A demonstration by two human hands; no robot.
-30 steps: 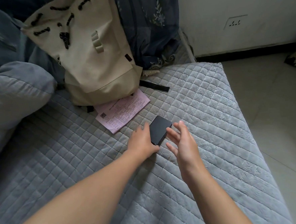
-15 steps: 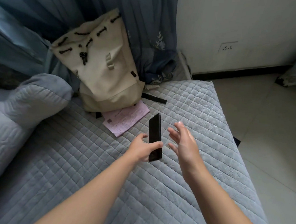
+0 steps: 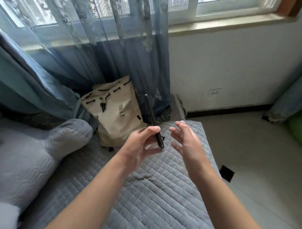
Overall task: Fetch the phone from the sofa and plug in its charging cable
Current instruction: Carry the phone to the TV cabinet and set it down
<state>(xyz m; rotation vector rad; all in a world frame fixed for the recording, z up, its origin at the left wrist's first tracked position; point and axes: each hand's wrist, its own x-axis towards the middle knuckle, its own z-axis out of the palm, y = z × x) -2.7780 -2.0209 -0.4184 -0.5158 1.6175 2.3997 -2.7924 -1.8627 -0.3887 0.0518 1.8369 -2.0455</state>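
Left hand (image 3: pixel 141 147): my fingers are gripping the phone (image 3: pixel 153 121) near its lower end, edge-on and upright, above the sofa (image 3: pixel 152 194).
Right hand (image 3: pixel 186 142): hovering at 3 o'clock of the phone, fingers spread, touching nothing.
Backpack (image 3: pixel 114 113): leaning at 11 o'clock.

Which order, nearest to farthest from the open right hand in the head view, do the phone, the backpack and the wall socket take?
Measured from the right hand:
1. Phone, just to its left, held upright in the left hand.
2. Backpack, farther left and behind, leaning by the curtain.
3. Wall socket, low on the white wall beyond the sofa's end.
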